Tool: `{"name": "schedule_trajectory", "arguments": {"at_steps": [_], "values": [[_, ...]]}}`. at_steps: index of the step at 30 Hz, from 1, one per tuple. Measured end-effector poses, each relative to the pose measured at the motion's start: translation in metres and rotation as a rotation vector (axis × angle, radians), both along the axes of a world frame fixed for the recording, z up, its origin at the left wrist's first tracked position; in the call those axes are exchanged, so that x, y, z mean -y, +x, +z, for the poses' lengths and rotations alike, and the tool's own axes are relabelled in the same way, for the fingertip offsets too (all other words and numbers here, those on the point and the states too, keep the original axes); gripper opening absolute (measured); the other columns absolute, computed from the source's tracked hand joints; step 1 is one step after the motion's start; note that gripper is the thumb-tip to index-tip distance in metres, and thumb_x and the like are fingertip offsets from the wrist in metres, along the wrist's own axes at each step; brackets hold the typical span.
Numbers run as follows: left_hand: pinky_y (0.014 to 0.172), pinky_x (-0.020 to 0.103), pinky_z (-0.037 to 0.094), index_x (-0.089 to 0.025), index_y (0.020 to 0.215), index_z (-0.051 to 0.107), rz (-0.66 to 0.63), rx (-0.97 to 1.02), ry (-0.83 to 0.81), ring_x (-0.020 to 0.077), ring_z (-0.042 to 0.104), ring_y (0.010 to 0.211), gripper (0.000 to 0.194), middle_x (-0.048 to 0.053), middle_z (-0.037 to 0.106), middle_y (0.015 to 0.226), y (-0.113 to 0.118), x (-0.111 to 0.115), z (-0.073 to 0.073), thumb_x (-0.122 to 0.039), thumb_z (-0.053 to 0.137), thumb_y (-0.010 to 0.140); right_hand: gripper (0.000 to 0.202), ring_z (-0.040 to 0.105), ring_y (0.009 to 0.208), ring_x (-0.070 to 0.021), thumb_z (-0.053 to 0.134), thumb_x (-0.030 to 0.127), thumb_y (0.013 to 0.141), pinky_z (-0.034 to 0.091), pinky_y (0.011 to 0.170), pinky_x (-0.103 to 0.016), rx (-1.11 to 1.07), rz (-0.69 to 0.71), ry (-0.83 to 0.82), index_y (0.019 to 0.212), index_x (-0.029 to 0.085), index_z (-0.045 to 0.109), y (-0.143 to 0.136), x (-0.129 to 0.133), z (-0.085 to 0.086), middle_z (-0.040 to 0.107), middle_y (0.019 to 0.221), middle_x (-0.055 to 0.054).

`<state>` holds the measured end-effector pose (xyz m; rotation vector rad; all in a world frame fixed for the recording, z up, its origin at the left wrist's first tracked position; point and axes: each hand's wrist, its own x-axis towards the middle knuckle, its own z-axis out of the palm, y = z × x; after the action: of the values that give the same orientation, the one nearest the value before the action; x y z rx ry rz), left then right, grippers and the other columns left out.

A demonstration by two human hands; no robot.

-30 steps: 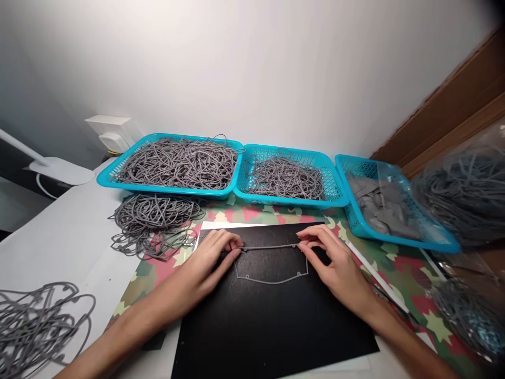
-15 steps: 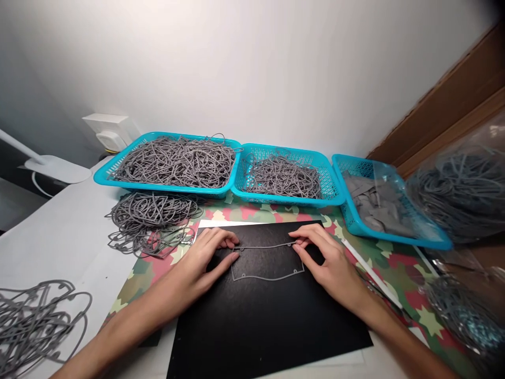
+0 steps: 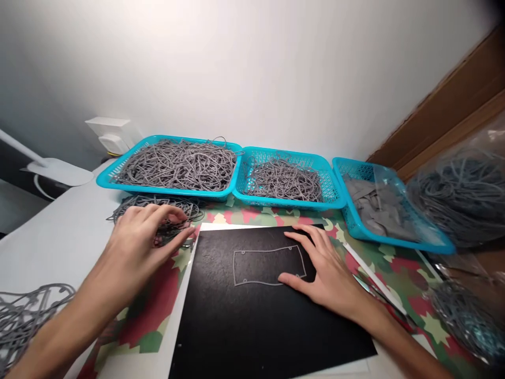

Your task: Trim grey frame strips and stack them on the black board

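Grey and skinny, the rectangular loop (image 3: 260,283) is lying flat on the black sheet (image 3: 252,326), with its right side sitting in the gap between thumb and fingers of the right hand (image 3: 321,266). That one's spreading pretty wide, thumb tip covering a bit of the near edge, though I can't tell if it's pressing down. Meanwhile the left hand (image 3: 138,239) is hovering well left of the loop, half open, fingers curling, holding nothing I can see. Beyond it, a dark tangled pile (image 3: 183,204) is sitting by the left blue basket (image 3: 177,192).
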<state>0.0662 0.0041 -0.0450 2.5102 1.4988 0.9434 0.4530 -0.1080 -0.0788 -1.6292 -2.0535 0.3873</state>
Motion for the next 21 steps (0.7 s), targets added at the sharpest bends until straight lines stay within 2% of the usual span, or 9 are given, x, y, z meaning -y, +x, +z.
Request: {"name": "schedule_trajectory", "arguments": {"at_steps": [4, 9, 14, 18, 21], "values": [[0.091, 0.048, 0.046, -0.034, 0.115, 0.079, 0.054, -0.065, -0.022, 0.0375, 0.068, 0.101, 0.048, 0.006, 0.081, 0.111, -0.012, -0.002, 0.0, -0.075, 0.054, 0.113, 0.064, 0.059, 0.153, -0.0402, 0.079, 0.06, 0.106, 0.059, 0.119, -0.064, 0.055, -0.058, 0.025, 0.161, 0.036, 0.058, 0.002, 0.001, -0.017, 0.062, 0.162, -0.012], [0.091, 0.051, 0.049, -0.035, 0.107, 0.082, 0.116, -0.077, -0.086, 0.0391, 0.072, 0.103, 0.04, 0.006, 0.084, 0.111, -0.022, -0.003, 0.002, -0.068, 0.058, 0.112, 0.068, 0.062, 0.149, -0.0436, 0.079, 0.063, 0.105, 0.063, 0.113, -0.064, 0.085, -0.075, 0.149, 0.163, 0.034, 0.057, 0.008, -0.001, -0.039, 0.063, 0.16, -0.014], [0.086, 0.049, 0.052, -0.034, 0.11, 0.079, 0.184, -0.07, -0.047, 0.0375, 0.074, 0.095, 0.035, 0.008, 0.082, 0.101, -0.018, -0.001, 0.0, -0.059, 0.055, 0.114, 0.053, 0.062, 0.151, -0.0401, 0.062, 0.057, 0.116, 0.063, 0.113, -0.062, 0.062, -0.096, 0.123, 0.165, 0.037, 0.055, 0.009, 0.003, -0.041, 0.062, 0.162, -0.012], [0.076, 0.044, 0.049, -0.03, 0.11, 0.069, 0.331, -0.111, 0.052, 0.0386, 0.074, 0.095, 0.034, 0.01, 0.078, 0.1, -0.018, -0.003, 0.004, -0.061, 0.055, 0.114, 0.046, 0.061, 0.151, -0.0389, 0.055, 0.056, 0.119, 0.063, 0.114, -0.062, 0.026, -0.119, 0.099, 0.162, 0.039, 0.057, 0.009, 0.005, -0.041, 0.062, 0.161, -0.011], [0.065, 0.04, 0.044, -0.031, 0.1, 0.066, 0.416, -0.082, 0.088, 0.0363, 0.073, 0.09, 0.034, 0.009, 0.076, 0.095, -0.023, -0.009, 0.005, -0.063, 0.06, 0.111, 0.043, 0.063, 0.147, -0.0382, 0.053, 0.056, 0.12, 0.064, 0.111, -0.06, -0.002, -0.14, 0.096, 0.159, 0.04, 0.06, 0.009, 0.004, -0.042, 0.063, 0.157, -0.01]]}}
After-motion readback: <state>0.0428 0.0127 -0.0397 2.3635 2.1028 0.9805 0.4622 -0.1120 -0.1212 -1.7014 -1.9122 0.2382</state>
